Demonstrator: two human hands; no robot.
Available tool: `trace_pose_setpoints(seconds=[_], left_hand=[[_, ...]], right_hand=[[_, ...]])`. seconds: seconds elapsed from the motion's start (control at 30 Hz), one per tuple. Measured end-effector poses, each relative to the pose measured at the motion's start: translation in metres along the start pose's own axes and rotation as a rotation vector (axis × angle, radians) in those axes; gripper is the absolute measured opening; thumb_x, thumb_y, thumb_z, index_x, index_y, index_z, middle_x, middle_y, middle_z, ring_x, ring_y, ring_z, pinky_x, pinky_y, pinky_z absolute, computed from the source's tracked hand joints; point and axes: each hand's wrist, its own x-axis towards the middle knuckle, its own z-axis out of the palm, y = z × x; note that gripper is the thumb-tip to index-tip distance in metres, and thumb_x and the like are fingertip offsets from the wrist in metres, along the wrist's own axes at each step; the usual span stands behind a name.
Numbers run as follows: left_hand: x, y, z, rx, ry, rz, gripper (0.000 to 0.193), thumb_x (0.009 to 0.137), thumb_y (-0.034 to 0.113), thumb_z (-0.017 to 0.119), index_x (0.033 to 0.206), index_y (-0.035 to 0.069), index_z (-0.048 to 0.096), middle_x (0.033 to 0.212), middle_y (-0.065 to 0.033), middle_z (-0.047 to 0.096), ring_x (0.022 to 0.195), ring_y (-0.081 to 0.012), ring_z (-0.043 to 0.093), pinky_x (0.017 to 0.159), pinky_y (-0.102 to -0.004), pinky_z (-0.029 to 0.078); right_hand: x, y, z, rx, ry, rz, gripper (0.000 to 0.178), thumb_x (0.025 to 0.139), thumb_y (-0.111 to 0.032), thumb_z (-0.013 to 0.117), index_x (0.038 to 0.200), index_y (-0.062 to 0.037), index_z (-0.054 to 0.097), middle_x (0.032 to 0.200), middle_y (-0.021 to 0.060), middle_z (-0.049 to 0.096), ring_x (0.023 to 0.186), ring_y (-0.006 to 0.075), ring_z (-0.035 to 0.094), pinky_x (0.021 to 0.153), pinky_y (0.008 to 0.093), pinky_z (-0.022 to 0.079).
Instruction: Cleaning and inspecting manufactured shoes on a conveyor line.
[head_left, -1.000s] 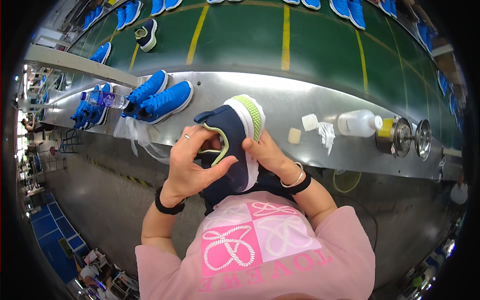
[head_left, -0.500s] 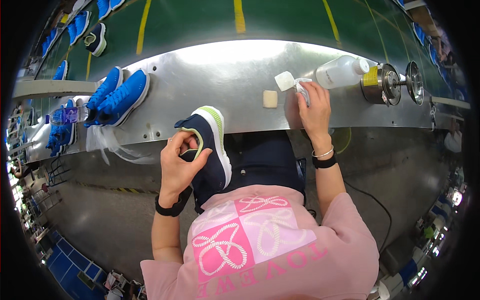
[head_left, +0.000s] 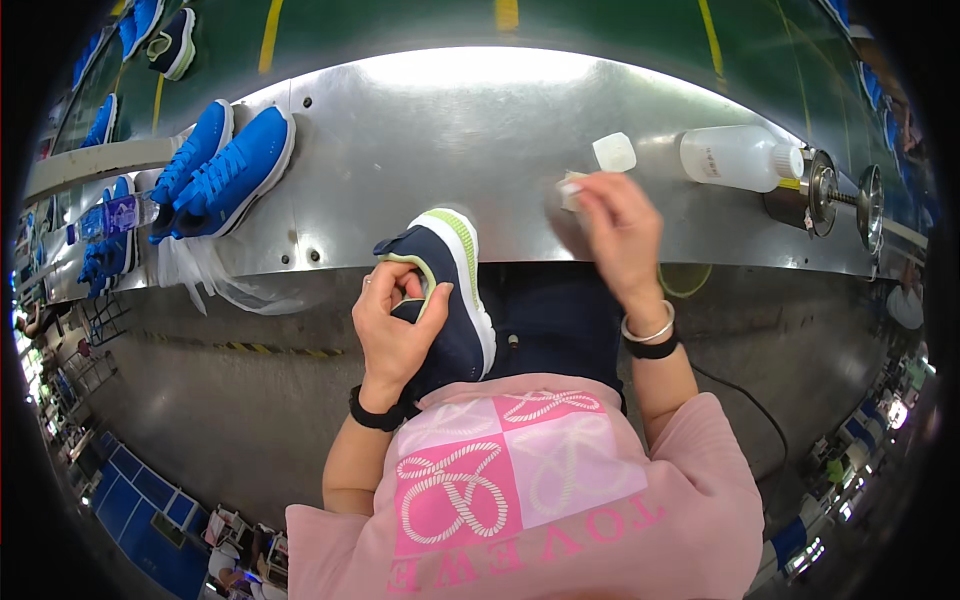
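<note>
My left hand [head_left: 395, 325] is closed on the collar of a navy sneaker [head_left: 456, 322], fingers inside its opening and thumb on the edge. The sneaker has a white sole and a lime-green patterned heel; it is tilted at the table's near edge, over my lap. My right hand [head_left: 622, 235] is at the table, its fingers pinched and blurred by motion. A bit of white cloth [head_left: 571, 188] shows at the fingertips, over a beige square pad that they mostly hide. Just beyond the hand lies a white square pad [head_left: 614, 152].
On the metal table [head_left: 400, 150] a white plastic bottle [head_left: 735, 157] lies beside a metal dispenser [head_left: 800, 203] at the right. A pair of blue sneakers [head_left: 235, 175], a clear bottle [head_left: 115, 216] and a plastic bag [head_left: 215, 275] sit left. Behind runs a green conveyor belt [head_left: 400, 25] carrying shoes.
My right hand has moved left from beside the white pad and plastic bottle to the beige pad, bringing the white cloth. The left hand keeps its hold on the sneaker. The whole view has shifted slightly.
</note>
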Motion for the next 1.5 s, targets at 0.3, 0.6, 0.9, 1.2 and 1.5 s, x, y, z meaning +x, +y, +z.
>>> trace_pose_setpoints(seconds=[0.3,0.6,0.9,1.2,1.5], left_hand=[[0.008,0.002,0.006,0.060,0.021,0.098,0.030,0.073,0.005,0.080,0.096,0.002,0.061,0.073,0.0028,0.049,0.062,-0.0077,0.037,0.059,-0.0232,0.033],[0.010,0.003,0.009,0.107,0.023,0.141,0.030,0.068,0.008,0.082,0.092,0.008,0.063,0.068,0.0005,0.053,0.061,-0.0187,0.048,0.066,-0.0327,0.037],[0.010,-0.001,0.008,0.070,0.019,0.108,0.032,0.068,0.007,0.082,0.094,0.008,0.063,0.068,0.0005,0.053,0.061,-0.0180,0.044,0.063,-0.0321,0.036],[0.006,-0.007,0.004,0.054,0.006,0.088,0.030,0.073,0.004,0.080,0.095,0.002,0.060,0.074,0.0022,0.050,0.063,-0.0069,0.039,0.058,-0.0220,0.033],[0.006,-0.006,0.002,0.035,-0.012,0.090,0.030,0.074,0.005,0.080,0.096,0.002,0.060,0.075,0.0020,0.051,0.064,-0.0067,0.039,0.059,-0.0219,0.033]], right_hand=[[0.007,-0.044,0.096,0.170,-0.164,-0.264,0.018,0.081,0.003,0.073,0.098,-0.0040,0.073,0.091,0.0107,0.063,0.079,0.0246,0.064,0.066,0.0319,0.052],[-0.004,-0.048,0.090,0.164,-0.147,-0.167,0.015,0.079,0.004,0.072,0.093,-0.0021,0.070,0.083,0.0101,0.058,0.073,0.0273,0.060,0.063,0.0345,0.050],[-0.031,-0.039,0.078,0.094,-0.132,-0.227,0.023,0.077,0.007,0.074,0.097,-0.0046,0.073,0.083,0.0083,0.060,0.070,0.0222,0.061,0.059,0.0313,0.049],[-0.009,-0.036,0.080,0.215,-0.121,-0.214,0.021,0.081,0.006,0.071,0.098,-0.0065,0.074,0.084,0.0088,0.063,0.070,0.0217,0.062,0.060,0.0297,0.050],[-0.055,-0.028,0.064,0.137,-0.245,-0.247,0.021,0.078,0.004,0.074,0.098,-0.0046,0.073,0.083,0.0086,0.061,0.071,0.0225,0.063,0.060,0.0310,0.051]])
